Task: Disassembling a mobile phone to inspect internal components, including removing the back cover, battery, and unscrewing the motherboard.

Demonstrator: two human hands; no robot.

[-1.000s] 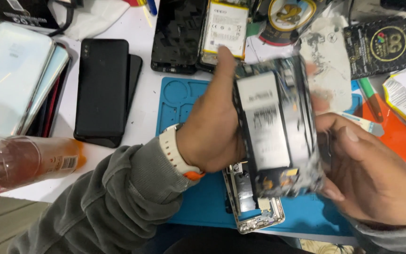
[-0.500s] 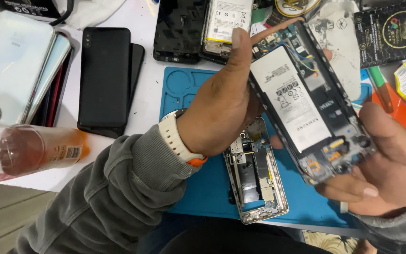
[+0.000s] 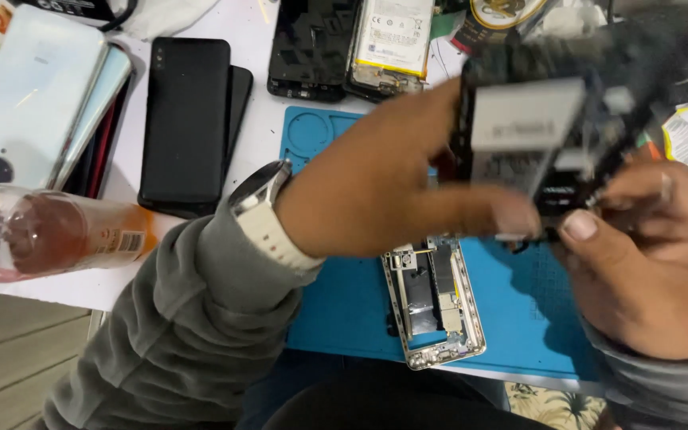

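Observation:
Both of my hands hold an opened phone [image 3: 547, 131] with a white battery showing, blurred by motion, above the blue work mat [image 3: 344, 306]. My left hand [image 3: 392, 187], with a white watch on the wrist, grips its left and lower side. From the lower right, my right hand [image 3: 646, 255] grips it with the thumb near its bottom edge. A silver phone frame [image 3: 434, 299] lies flat on the mat below my hands.
Two black phones [image 3: 189, 119] are stacked left of the mat. A pile of light phone backs [image 3: 33, 99] sits at far left, a plastic bottle with orange liquid [image 3: 49, 235] lies near the table edge, and opened phones [image 3: 356, 44] lie at the top.
The held phone has swung from a tilted, nearly upright pose to lying more crosswise and higher at the right. My left hand has reached further right across it.

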